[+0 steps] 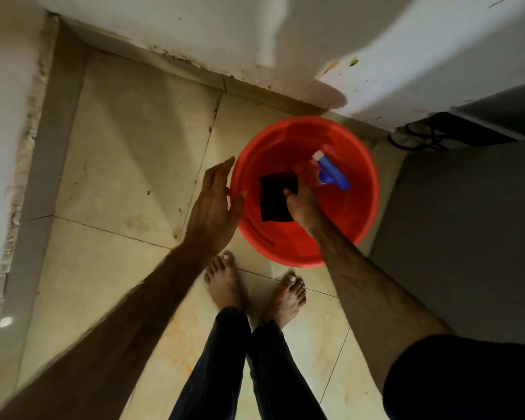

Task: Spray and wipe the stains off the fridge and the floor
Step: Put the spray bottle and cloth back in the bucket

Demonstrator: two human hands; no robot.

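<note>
The right hand [303, 207] is inside the red bucket [367, 189], and its grip is closed on a dark cloth [275, 195], which hangs below the fingers over the bucket's bottom. The left hand [215, 204] is open with spread fingers, holding nothing, and it is at the outer left rim of the bucket. A spray bottle [331, 174] with a blue head lies in the bucket, just beside the right hand. The bucket stands on the tiled floor [128, 165], near the white fridge [422, 65]. Two bare feet are just below the bucket
</note>
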